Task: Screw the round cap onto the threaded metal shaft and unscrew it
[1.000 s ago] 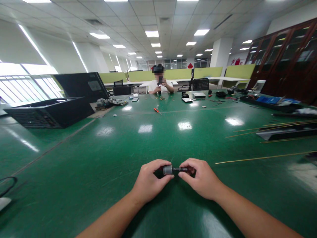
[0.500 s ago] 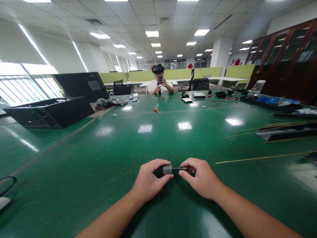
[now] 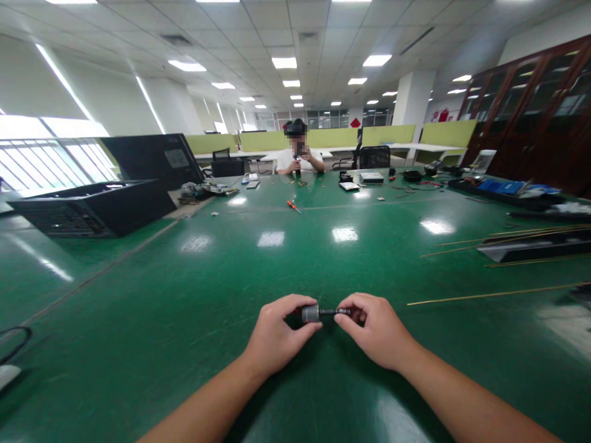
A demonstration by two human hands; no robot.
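Observation:
Both my hands meet low in the middle of the green table (image 3: 295,258). My left hand (image 3: 277,335) is closed round a small grey metal cylinder (image 3: 311,313). A thin dark shaft (image 3: 333,312) runs from that cylinder to the right, where my right hand (image 3: 376,331) pinches its far end between thumb and fingers. A bit of red shows inside both hands, and I cannot make out what it belongs to. The piece is held just above the table top.
A black computer case (image 3: 92,209) lies at the left, with a black panel (image 3: 152,160) behind it. Thin brass rods (image 3: 498,294) and a dark tray (image 3: 535,249) lie at the right. A person (image 3: 298,157) sits at the far end. A red screwdriver (image 3: 292,206) lies mid-table.
Both hands with the piece have shifted very slightly up and left in view. Their grip has not visibly changed.

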